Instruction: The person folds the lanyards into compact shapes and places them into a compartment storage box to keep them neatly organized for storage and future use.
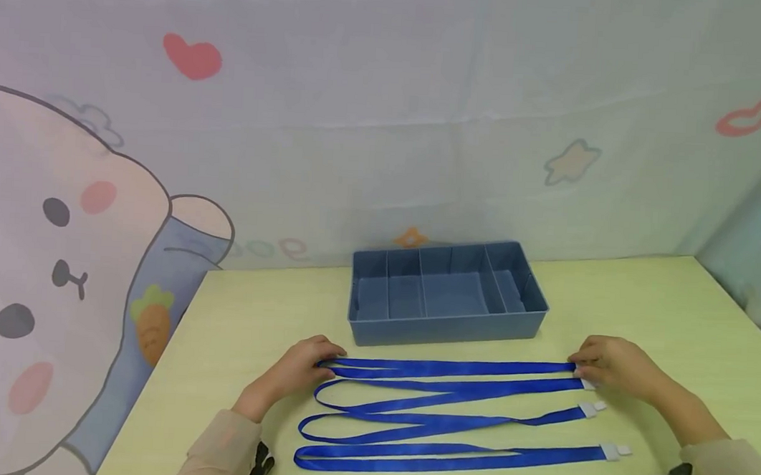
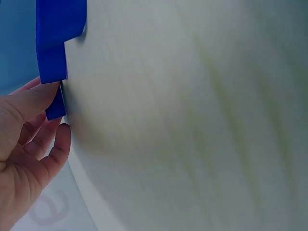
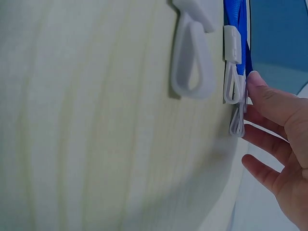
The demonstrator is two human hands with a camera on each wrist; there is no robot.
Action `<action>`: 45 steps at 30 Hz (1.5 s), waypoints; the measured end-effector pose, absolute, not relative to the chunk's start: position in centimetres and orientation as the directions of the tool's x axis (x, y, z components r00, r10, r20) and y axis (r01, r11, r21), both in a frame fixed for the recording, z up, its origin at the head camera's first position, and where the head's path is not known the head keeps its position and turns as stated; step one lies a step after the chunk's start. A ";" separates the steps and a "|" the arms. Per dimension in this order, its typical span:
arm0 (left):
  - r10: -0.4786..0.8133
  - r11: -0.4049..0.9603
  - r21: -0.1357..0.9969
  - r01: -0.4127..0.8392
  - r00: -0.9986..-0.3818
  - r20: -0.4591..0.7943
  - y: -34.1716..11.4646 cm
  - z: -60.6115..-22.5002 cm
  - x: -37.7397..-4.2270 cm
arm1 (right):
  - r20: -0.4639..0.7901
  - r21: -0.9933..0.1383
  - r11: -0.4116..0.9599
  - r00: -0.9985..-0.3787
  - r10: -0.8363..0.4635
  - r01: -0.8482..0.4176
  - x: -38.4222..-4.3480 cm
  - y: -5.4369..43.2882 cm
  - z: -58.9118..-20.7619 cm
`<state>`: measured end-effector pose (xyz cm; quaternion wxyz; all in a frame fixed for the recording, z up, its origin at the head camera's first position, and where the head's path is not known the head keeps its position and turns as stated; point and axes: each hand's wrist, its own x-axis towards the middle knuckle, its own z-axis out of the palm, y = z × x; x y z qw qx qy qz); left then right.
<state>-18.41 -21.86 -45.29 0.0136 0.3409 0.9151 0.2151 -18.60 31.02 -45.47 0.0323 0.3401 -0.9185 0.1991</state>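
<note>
Several blue lanyards lie side by side across the table, loops at left and white plastic clips at right. My left hand (image 1: 299, 369) pinches the looped end of the farthest lanyard (image 1: 477, 368); in the left wrist view its thumb presses on the blue strap (image 2: 52, 60). At the other end my right hand (image 1: 615, 366) pinches that lanyard near its clip, which the fingers mostly hide in the head view. Nearer me are a second lanyard (image 1: 475, 396), a third (image 1: 555, 417) and the nearest one (image 1: 556, 456). White clips (image 3: 233, 44) hang beside the right fingers in the right wrist view.
A blue-grey divided tray (image 1: 446, 331) stands behind the lanyards, and its visible compartments hold nothing. The pale yellow table (image 1: 261, 296) ends at a printed cloth backdrop (image 1: 373, 122). A dark wrist mount shows under each sleeve.
</note>
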 end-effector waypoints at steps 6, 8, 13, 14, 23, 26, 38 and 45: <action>0.613 0.678 0.442 0.587 -0.784 0.101 -21.9 -45.3 -18.7 | 0.175 -0.354 0.711 -0.790 -0.588 -0.607 -18.6 30.7 -45.4; 0.606 0.679 0.451 0.579 -0.789 0.101 -22.0 -45.3 -18.7 | 0.152 -0.367 0.721 -0.803 -0.576 -0.587 -18.7 30.6 -45.3; 0.584 0.688 0.471 0.553 -0.807 0.094 -22.0 -45.4 -18.7 | 0.111 -0.392 0.731 -0.817 -0.566 -0.559 -19.0 30.5 -45.1; 0.578 0.691 0.475 0.545 -0.811 0.089 -22.0 -45.4 -18.7 | 0.100 -0.398 0.736 -0.824 -0.558 -0.547 -19.0 30.5 -45.1; 0.532 0.706 0.531 0.470 -0.846 0.042 -22.0 -45.1 -18.7 | -0.027 -0.480 0.777 -0.879 -0.476 -0.407 -19.2 30.3 -45.0; 0.533 0.703 0.545 0.457 -0.846 0.021 -22.1 -45.0 -18.7 | -0.018 -0.511 0.752 -0.870 -0.493 -0.416 -19.3 30.5 -44.9; 0.525 0.646 0.641 0.413 -0.851 0.019 -22.7 -43.6 -18.8 | 0.070 -0.603 0.637 -0.827 -0.557 -0.480 -18.9 31.9 -43.2; 0.506 0.593 0.743 0.310 -0.862 -0.043 -23.4 -42.9 -18.6 | 0.025 -0.712 0.585 -0.847 -0.531 -0.388 -18.5 32.5 -42.2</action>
